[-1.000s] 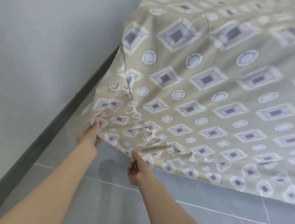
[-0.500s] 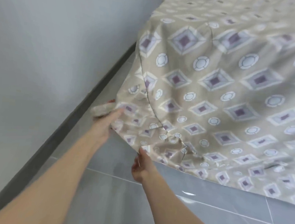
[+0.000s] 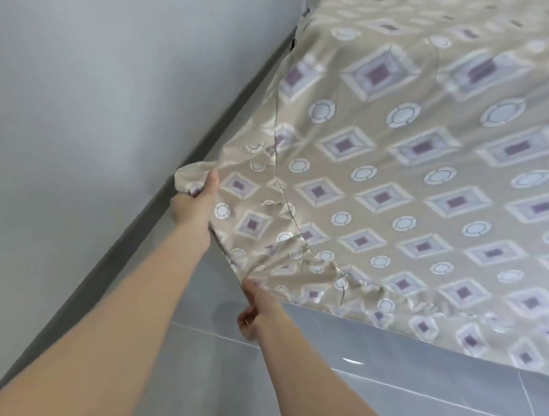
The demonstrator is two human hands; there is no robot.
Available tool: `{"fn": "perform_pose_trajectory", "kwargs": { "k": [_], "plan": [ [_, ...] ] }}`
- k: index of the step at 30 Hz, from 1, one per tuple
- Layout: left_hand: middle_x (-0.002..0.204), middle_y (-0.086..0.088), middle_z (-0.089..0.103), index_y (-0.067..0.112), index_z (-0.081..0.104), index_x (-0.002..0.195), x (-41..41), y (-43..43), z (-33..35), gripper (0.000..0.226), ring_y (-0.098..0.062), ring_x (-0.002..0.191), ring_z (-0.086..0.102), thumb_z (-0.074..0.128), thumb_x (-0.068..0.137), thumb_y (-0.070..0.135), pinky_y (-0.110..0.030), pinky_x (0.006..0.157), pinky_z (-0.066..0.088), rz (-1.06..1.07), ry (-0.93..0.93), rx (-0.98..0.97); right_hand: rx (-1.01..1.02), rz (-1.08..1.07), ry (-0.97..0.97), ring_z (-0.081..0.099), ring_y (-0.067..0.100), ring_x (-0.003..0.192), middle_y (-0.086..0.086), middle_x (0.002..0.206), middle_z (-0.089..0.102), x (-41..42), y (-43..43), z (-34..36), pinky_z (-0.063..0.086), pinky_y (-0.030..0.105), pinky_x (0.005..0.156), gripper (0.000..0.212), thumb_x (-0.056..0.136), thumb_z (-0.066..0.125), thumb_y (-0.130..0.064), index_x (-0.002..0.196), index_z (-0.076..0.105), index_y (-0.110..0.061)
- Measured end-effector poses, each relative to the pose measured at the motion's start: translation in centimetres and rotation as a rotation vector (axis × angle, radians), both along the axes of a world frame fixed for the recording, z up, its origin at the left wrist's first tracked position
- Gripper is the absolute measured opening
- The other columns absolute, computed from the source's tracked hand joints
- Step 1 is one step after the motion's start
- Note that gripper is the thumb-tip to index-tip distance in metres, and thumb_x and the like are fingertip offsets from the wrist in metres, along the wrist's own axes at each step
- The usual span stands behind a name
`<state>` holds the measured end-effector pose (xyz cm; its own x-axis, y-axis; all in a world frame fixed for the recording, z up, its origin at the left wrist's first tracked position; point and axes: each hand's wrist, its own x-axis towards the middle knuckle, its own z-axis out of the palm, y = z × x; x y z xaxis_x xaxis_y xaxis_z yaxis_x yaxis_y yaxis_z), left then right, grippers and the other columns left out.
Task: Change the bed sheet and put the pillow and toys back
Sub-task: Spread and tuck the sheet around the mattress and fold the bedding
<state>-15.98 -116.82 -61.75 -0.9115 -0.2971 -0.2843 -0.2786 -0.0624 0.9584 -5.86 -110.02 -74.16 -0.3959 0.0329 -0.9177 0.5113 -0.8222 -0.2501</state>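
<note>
A: What's different from a moment ago?

B: The bed sheet (image 3: 399, 191) has come further toward the grey wall (image 3: 95, 95). Half a second back its corner hung lower, nearer the tiled floor (image 3: 383, 397); now that corner is drawn up and out to the dark skirting (image 3: 155, 205).

A: So where is the sheet?

B: Spread over most of the right side, its lower edge hanging free above the floor and its seamed corner bunched at the left. No pillow or toys are in view.

A: And the hands?

B: The left hand (image 3: 194, 205) has reached forward and is closed round a wad of the corner fabric. The right hand (image 3: 255, 314) sits lower, fingers curled and pinching the gathered hem just beneath.

A: What does that mean for the job?

B: I'd judge the corner is being opened to hook over the mattress. The sheet is on but not yet tucked.
</note>
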Motion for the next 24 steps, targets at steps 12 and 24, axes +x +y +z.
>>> {"fn": "perform_pose_trajectory", "kwargs": {
  "k": [12, 24],
  "plan": [
    [0.069, 0.009, 0.049, 0.019, 0.047, 0.068, -0.3, -1.2, 0.5, 0.040, -0.002, 0.058, 0.044, 0.067, 0.081, 0.051, -0.007, 0.030, 0.029, 0.016, -0.022, -0.041, 0.031, 0.026, 0.008, 0.029, 0.004, 0.043, -0.007, 0.069, 0.055, -0.6, -1.3, -0.3, 0.032, 0.013, 0.034, 0.018, 0.074, 0.083, -0.026, 0.085, 0.071, -0.018],
    [0.130, -0.013, 0.052, 0.006, 0.048, 0.129, 3.6, 2.2, -1.2, 0.059, -0.032, 0.114, 0.055, 0.072, 0.081, 0.031, -0.041, 0.098, 0.046, -0.055, -0.261, 0.008, 0.248, 0.620, 0.098, 0.053, 0.013, 0.058, -0.005, 0.083, 0.070, 4.2, 5.2, 3.7, 0.042, 0.018, 0.054, 0.032, 0.091, 0.055, -0.049, 0.088, 0.060, -0.018]
  ]
}}
